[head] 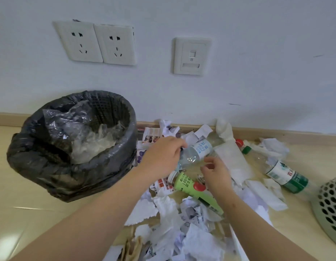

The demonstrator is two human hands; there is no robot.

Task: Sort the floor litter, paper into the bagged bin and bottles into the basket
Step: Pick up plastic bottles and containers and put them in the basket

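Observation:
Crumpled paper [182, 223] and several plastic bottles lie heaped on the floor by the wall. My left hand [161, 157] grips the neck end of a clear bottle with a pale blue label [200, 150], held just above the heap. My right hand [216, 172] hovers right below that bottle, its fingers loosely curled with nothing in them. Under my hands lies a light green bottle with a red cap [189, 185]. To the right, a clear bottle with a dark green label [287, 176] rests on the floor. The black-bagged bin [41, 166] stands left; the pale perforated basket [329, 206] sits at the right edge.
Two more bottle caps, one red [239, 142] and one green [246, 149], poke out of the paper near the skirting board. Clear plastic film [91, 140] lies inside the bin. Wall sockets [95, 44] are above. Bare floor [22, 213] shows at the lower left.

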